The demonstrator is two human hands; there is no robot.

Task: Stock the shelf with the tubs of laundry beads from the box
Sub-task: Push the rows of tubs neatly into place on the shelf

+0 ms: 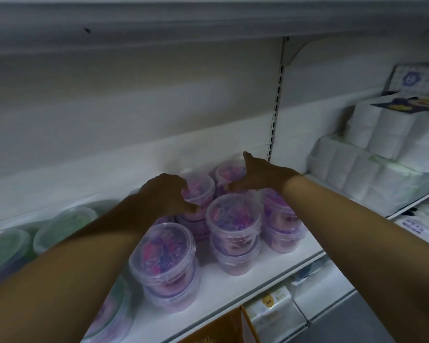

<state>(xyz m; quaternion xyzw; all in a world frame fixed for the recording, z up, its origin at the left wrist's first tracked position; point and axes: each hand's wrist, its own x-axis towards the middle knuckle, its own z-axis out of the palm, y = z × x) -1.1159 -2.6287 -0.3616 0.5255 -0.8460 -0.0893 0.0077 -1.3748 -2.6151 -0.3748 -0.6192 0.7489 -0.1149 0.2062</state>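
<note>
**A:** Tubs of pink-and-purple laundry beads in clear round plastic (pixel 233 216) are standing stacked in twos on the white metal shelf (pixel 245 276). Which step is going on?

**B:** Placing, I'd judge. The left hand (pixel 166 194) is curling its fingers round the rear upper tub (pixel 201 191). The right hand (pixel 258 174) is laying spread, straight fingers against the rearmost tub (pixel 229 170).

**A:** Next?

**B:** Probably letting go and reaching for the box, which isn't showing.

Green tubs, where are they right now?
In the head view, the green tubs sit on the left of the shelf, right beside the stacked purple tubs.
</note>
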